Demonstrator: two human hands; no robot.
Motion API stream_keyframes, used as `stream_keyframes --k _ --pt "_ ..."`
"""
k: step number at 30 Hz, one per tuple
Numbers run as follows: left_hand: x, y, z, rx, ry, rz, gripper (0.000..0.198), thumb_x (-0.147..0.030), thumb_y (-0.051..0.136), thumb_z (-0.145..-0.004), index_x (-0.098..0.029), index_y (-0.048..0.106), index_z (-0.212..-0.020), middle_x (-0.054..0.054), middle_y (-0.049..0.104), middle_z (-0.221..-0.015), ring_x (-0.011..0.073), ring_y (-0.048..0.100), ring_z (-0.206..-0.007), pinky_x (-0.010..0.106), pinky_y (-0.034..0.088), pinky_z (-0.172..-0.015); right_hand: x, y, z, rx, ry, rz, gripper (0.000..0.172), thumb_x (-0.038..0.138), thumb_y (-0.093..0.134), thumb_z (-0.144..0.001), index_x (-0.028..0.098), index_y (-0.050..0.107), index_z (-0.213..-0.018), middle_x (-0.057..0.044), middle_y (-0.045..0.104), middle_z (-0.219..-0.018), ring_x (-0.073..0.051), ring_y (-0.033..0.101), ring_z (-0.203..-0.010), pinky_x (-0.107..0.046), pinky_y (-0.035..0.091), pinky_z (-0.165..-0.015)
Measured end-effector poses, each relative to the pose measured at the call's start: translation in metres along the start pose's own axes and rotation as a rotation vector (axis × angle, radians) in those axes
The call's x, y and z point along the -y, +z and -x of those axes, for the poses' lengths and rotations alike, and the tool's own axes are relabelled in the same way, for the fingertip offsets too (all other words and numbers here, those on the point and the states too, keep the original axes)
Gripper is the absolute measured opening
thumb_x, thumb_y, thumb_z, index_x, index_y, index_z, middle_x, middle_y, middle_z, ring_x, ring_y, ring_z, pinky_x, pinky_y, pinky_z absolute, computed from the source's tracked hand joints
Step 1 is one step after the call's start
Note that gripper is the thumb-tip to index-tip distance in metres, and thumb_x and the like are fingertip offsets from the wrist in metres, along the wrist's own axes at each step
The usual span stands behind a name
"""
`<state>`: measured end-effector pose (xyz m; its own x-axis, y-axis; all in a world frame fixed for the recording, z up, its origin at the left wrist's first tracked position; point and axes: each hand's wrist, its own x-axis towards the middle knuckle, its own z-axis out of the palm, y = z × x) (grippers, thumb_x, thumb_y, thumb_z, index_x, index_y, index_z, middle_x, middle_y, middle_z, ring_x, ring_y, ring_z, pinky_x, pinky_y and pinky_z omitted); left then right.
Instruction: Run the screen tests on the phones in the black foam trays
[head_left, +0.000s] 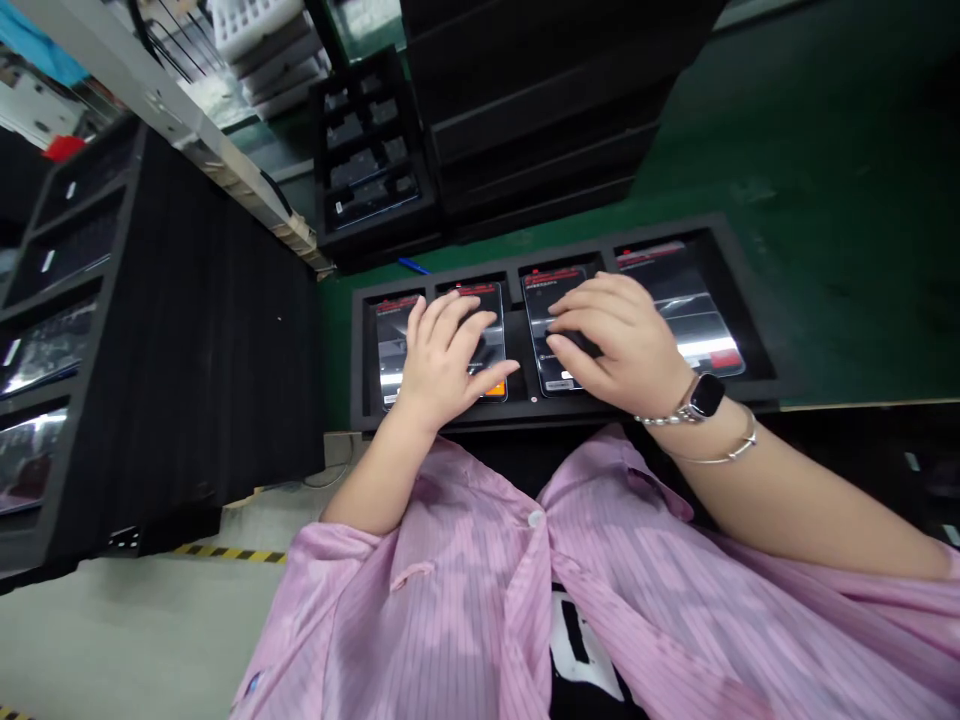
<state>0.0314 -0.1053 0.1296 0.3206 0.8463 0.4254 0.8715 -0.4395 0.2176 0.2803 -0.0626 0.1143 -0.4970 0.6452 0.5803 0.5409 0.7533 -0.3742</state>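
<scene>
A black foam tray (360, 375) lies in front of me with several smartphones in its compartments, screens up. My left hand (442, 360) is palm down with spread fingers, over the leftmost phone (390, 340) and the phone beside it (493, 300), which shows an orange patch low on its screen. Over the third phone (541, 335) hovers my right hand (622, 340), its fingers apart and slightly bent. Whether the fingertips touch the glass I cannot tell. The rightmost phone (690, 305) has red text on top and lies partly behind my right hand. Neither hand holds anything.
Stacked black trays (540, 130) rise behind on the green table (787, 170). Another tray (371, 150) with devices stands back left, near a blue pen (413, 266). On the left are a tall black tray stack (202, 330) and a pale metal post (187, 120).
</scene>
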Motion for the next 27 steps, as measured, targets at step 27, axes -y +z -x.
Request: stream_keyframes --k 27 --pt "0.05 -0.039 0.048 -0.148 -0.23 -0.122 0.085 -0.085 0.026 -0.095 -0.019 0.074 -0.12 0.02 0.056 -0.149 0.0399 0.045 -0.14 0.058 0.027 -0.122 -0.059 -0.047 0.059 -0.045 0.399 0.295 0.046 0.058 0.048 -0.101 0.021 0.069 -0.118 -0.017 0.06 -0.138 -0.038 0.057 -0.129 -0.067 0.035 -0.117"
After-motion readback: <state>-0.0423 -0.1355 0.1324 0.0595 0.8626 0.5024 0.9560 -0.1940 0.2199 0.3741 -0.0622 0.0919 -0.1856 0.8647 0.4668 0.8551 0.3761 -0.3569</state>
